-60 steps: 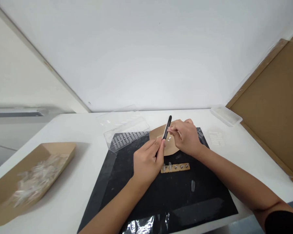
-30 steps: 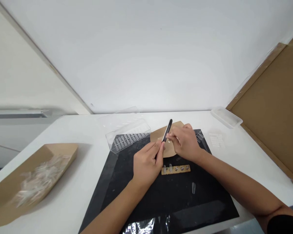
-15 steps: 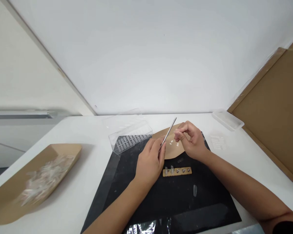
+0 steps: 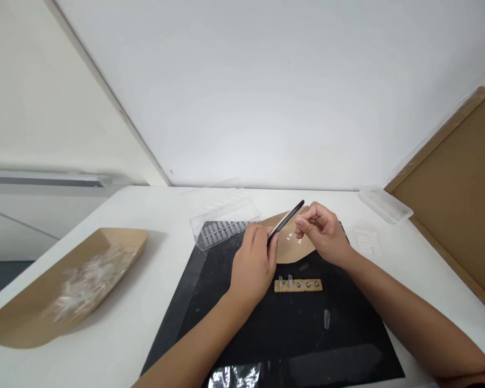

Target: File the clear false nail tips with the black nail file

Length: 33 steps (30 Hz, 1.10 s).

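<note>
My left hand [image 4: 254, 258] is closed around the lower end of a nail file [image 4: 288, 220], which tilts up to the right with a black face and a pale edge showing. Facing it, my right hand [image 4: 323, 231] is pinched beside the file's upper part; whatever lies between its fingertips is too small to make out. Beneath both hands is a piece of brown cardboard [image 4: 293, 254] with a few small white bits [image 4: 290, 236] on it. Closer to me, a narrow strip stand [image 4: 298, 286] carries two upright clear nail tips [image 4: 290, 280] and several bare metal pegs.
A loose clear nail tip [image 4: 327, 319] lies on the black mat [image 4: 291, 339]. At the back left, a clear case [image 4: 226, 226] holds rows of nail tips. Clear pieces fill a brown cardboard tray [image 4: 36, 307] on the left. A translucent box [image 4: 386, 205] stands at the back right.
The nail file has turned in my left hand, from nearly edge-on to showing its black face. My right hand stays pinched beside it. The whole view has shifted slightly.
</note>
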Available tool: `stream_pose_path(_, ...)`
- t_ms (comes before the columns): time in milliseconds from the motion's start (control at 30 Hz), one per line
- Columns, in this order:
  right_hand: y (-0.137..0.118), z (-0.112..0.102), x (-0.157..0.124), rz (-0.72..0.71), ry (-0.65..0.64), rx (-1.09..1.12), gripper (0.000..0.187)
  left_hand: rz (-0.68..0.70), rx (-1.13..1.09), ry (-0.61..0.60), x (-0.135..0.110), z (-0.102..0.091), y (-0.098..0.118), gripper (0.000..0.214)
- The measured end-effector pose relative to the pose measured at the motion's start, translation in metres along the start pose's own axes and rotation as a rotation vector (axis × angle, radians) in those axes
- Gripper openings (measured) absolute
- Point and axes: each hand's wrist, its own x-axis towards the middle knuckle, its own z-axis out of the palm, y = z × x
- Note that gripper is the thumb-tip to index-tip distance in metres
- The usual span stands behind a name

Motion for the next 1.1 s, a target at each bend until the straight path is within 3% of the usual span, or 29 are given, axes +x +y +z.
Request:
stream_pose_path(200,-0.001,0.001,0.000,0.111,-0.070,0.115,0.028,-0.050,-0.111,-0.007,-0.001,-0.001,0.002,0.013)
stream_pose_path(267,-0.003,0.001,0.001,0.151,-0.100,0.160,0.029,-0.062,-0.129,0.057,-0.002,0.000,0.001,0.023)
stream_pose_path(367,-0.006,0.000,0.000,0.236,-0.164,0.225,0.031,0.023,-0.167,0.158,-0.003,0.002,0.000,0.032)
stream_pose_path(600,-0.011,-0.002,-0.002,0.590,-0.273,0.409,0.040,0.059,-0.256,-0.006,0.000,-0.004,0.000,0.015)
stream_pose_path(833,-0.023,-0.004,0.000,0.644,-0.336,0.415,0.044,0.063,-0.358,0.005,0.001,-0.008,0.002,0.012)
stream_pose_path(967,-0.021,-0.004,0.001,0.642,-0.276,0.397,0.046,0.116,-0.302,0.110,0.001,-0.006,-0.002,0.011)
stream_pose_path(1100,-0.015,-0.004,0.001,0.704,-0.262,0.423,0.046,0.156,-0.269,0.097,0.000,-0.005,-0.003,0.012)
